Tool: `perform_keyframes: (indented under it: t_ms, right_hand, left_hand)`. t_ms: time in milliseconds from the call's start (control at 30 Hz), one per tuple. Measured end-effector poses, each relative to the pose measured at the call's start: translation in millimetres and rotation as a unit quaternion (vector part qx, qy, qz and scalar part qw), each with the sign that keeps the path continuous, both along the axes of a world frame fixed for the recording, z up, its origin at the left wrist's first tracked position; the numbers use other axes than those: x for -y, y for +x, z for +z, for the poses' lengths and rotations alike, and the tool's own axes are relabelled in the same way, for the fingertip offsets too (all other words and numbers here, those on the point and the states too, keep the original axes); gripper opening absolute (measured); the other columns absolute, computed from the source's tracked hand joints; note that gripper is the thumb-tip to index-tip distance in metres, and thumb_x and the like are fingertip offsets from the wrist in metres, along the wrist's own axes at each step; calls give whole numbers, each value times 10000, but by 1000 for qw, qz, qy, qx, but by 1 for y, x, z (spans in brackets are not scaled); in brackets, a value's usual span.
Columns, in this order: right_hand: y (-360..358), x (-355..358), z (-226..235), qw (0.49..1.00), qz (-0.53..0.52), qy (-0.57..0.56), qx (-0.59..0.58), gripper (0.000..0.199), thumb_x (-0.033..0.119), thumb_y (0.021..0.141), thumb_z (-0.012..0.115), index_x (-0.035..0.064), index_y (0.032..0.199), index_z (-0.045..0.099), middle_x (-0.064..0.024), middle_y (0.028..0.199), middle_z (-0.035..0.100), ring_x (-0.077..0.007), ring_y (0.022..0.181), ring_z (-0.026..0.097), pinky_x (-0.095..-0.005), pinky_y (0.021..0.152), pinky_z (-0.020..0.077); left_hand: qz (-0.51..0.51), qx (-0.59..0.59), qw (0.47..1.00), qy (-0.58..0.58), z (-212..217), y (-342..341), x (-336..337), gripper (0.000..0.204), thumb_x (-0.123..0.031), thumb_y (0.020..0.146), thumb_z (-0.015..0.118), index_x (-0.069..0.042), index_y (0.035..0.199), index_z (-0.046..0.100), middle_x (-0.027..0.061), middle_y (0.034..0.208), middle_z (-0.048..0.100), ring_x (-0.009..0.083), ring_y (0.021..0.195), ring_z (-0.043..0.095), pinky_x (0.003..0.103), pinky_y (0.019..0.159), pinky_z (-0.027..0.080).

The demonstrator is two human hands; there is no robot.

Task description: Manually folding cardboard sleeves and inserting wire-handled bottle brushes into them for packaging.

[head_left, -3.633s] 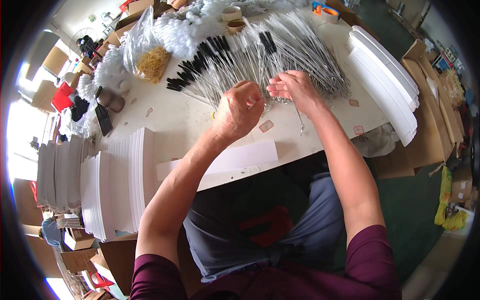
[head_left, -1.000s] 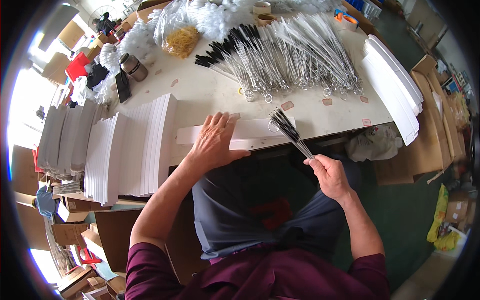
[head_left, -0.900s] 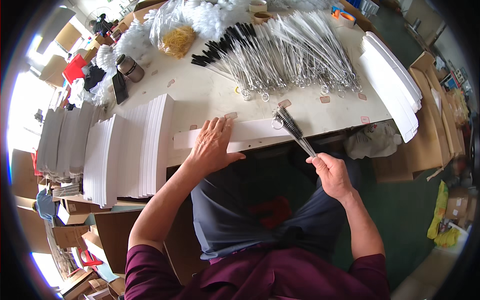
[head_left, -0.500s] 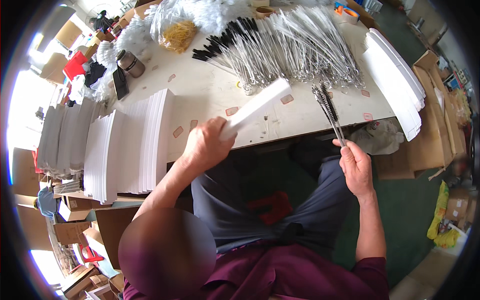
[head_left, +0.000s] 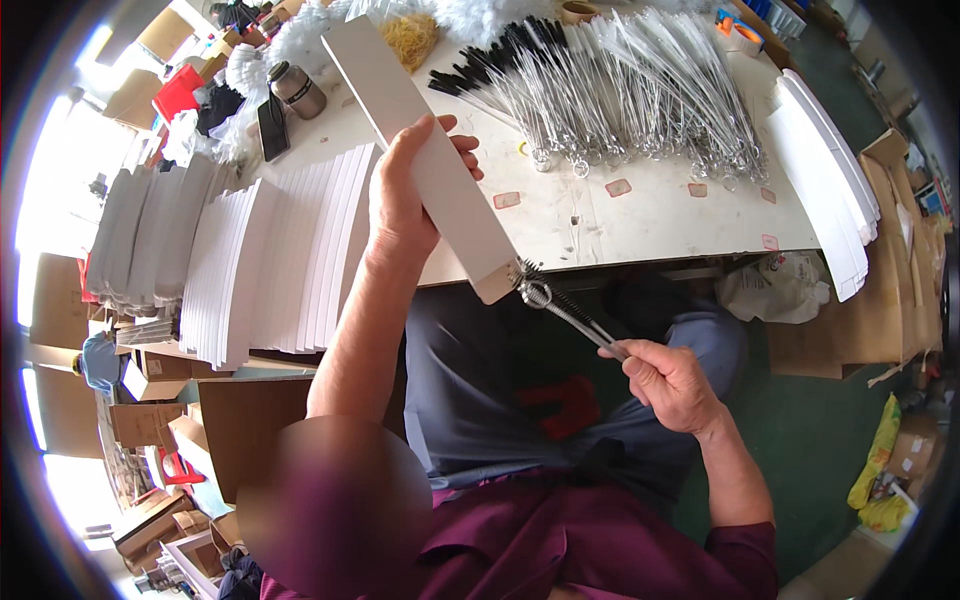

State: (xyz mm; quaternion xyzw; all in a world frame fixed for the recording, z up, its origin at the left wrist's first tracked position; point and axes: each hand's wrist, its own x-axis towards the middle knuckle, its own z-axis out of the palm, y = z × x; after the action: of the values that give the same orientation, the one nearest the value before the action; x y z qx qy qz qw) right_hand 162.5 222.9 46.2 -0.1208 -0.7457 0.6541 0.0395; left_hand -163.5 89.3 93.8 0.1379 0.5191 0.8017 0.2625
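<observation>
My left hand (head_left: 415,185) is wrapped round a long, narrow white box (head_left: 440,170), held aslant above the table's near edge. Its lower end faces a small bundle of wire brushes (head_left: 562,305) with black bristles and looped ends. My right hand (head_left: 670,380) grips those brushes by their far ends. The brush heads and loops are right at the box's end; whether they are inside it cannot be made out. Beyond, a big heap of wire brushes (head_left: 610,100), some with black bristles and many pale, lies on the white table (head_left: 540,225).
Rows of white boxes (head_left: 270,260) stand at the left, and more flat white boxes (head_left: 825,190) lie at the right edge. Farther back are a metal flask (head_left: 297,90), a black phone (head_left: 272,128) and yellow ties (head_left: 410,40). An open carton (head_left: 855,320) stands at the right.
The white box has swung round so its lower end points toward my right hand. My right hand has moved down and left, bringing the brush heads to that end.
</observation>
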Motion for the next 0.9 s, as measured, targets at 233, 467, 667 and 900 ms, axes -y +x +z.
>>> perform_keyframes:
  t_ms: [233, 467, 667, 900]
  right_hand:
    - [-4, -4, -5, 995, 34, -59, 72, 241, 141, 1091, 561, 13, 1231, 710, 35, 625, 458, -52, 559, 423, -250, 517, 373]
    - [-6, -5, -12, 994, -1, 102, 37, 224, 130, 1049, 615, -5, 1208, 697, -115, 766, 702, -177, 635, 653, -301, 580, 494]
    - [-9, 1, -8, 958, -40, 285, -12, 187, 123, 1021, 632, -15, 1135, 686, -199, 882, 717, -397, 800, 703, -408, 631, 546]
    - [-8, -3, -12, 960, -34, 277, 2, 180, 117, 1018, 634, -18, 1124, 684, -203, 881, 718, -390, 789, 707, -414, 631, 547]
  left_hand:
    - [26, 28, 998, 47, -1, 14, 0, 544, -369, 960, 642, 76, 1264, 563, 213, 981, 652, 244, 828, 622, 396, 788, 544]
    - [39, 83, 992, 85, -10, 23, 1, 549, -385, 941, 669, 74, 1228, 579, 189, 945, 620, 235, 791, 591, 388, 767, 516]
    - [46, 84, 992, 77, -27, 26, 5, 581, -421, 943, 648, 73, 1236, 560, 213, 986, 637, 254, 828, 627, 420, 799, 552]
    - [83, 103, 986, 100, -28, 39, 2, 553, -409, 946, 661, 80, 1189, 570, 172, 953, 583, 229, 786, 572, 392, 764, 497]
